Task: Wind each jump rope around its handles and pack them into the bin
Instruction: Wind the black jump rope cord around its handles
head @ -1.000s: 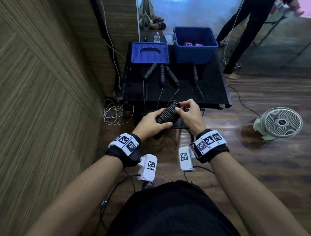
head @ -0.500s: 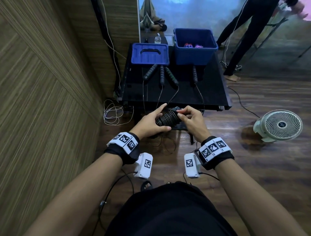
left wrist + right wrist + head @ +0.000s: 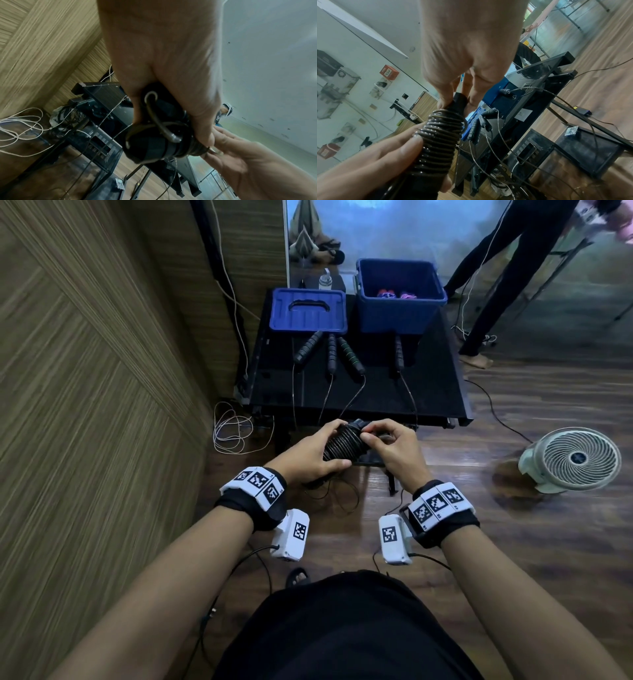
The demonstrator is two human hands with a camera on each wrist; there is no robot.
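My left hand (image 3: 310, 451) grips a black jump rope bundle (image 3: 343, 442), its cord coiled tightly round the paired handles (image 3: 436, 140). My right hand (image 3: 390, 445) pinches the bundle's far end (image 3: 459, 100) with thumb and fingertips. In the left wrist view the bundle's butt end (image 3: 149, 147) shows a cord loop crossing it. Several more jump rope handles (image 3: 330, 354) lie on the black table (image 3: 438, 392), their cords hanging over its front edge. The open blue bin (image 3: 399, 297) stands at the table's back right with coloured items inside.
A blue bin lid (image 3: 308, 311) lies at the table's back left. A white fan (image 3: 575, 460) sits on the wooden floor to the right. White cable loops (image 3: 233, 428) lie by the wood-panelled wall. A person's legs (image 3: 493, 285) stand behind the table.
My left fingers, briefly stretched out, have curled back round the bundle. My right hand stays pinching the bundle's end, and both hands have shifted slightly.
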